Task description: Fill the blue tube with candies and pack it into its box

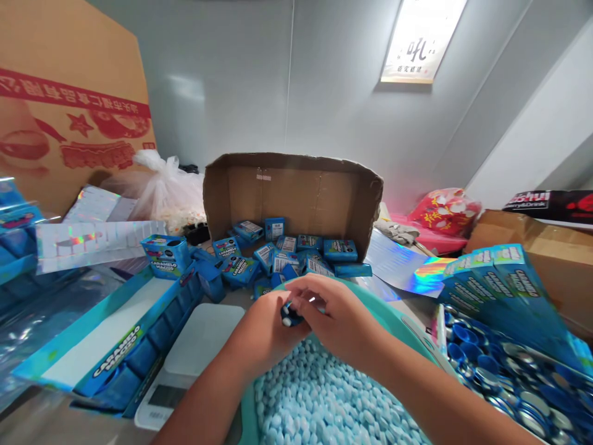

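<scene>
Pale blue candies (pixel 333 402) fill the teal basin (pixel 384 304), and just above them the left hand (pixel 269 330) is curled around a small dark-blue container (pixel 291 318) with white pieces showing, right hand (pixel 336 315) fingers bent in at its opening, grip unclear. Left of the basin: white scale (pixel 206 337), then long display tray (pixel 115 346) reading "CARAMELO MACIZO". Beyond, similarly labelled small boxes (pixel 340 249) in and before an open brown carton (pixel 296 194); wall hanging (pixel 417 43) reads "吼", black package (pixel 551 204) "&Drink".
</scene>
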Available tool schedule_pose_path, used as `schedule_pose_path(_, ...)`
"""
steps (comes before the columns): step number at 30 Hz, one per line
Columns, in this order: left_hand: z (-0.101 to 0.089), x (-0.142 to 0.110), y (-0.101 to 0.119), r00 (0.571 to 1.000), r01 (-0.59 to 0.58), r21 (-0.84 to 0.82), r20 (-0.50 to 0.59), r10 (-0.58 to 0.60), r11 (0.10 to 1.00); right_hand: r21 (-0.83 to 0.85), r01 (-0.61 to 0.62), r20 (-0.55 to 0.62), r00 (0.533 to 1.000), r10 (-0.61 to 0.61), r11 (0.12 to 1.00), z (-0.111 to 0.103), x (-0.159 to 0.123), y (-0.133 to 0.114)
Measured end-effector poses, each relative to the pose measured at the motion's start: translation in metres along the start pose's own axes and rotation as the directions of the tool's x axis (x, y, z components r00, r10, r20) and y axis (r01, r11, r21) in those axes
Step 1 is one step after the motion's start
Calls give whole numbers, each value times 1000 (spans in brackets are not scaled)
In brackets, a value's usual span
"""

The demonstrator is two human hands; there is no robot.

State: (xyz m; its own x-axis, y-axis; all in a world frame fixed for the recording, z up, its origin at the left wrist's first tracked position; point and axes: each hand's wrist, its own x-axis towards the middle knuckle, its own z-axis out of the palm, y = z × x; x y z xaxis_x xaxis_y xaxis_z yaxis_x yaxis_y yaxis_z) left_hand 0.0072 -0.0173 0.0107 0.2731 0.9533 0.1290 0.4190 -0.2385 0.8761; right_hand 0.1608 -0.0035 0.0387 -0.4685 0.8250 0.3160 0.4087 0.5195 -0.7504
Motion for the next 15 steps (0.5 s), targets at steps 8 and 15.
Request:
schedule_pose_path(8, -1, 0, 1, 1000, 3, 38, 21, -3, 999, 8, 117, 89, 989, -117, 993, -4, -1, -10)
schedule_pose_path(15, -2, 0, 4, 1000, 23, 10, 18, -23, 1000, -35, 142, 116, 984, -137, 989, -7, -4, -8)
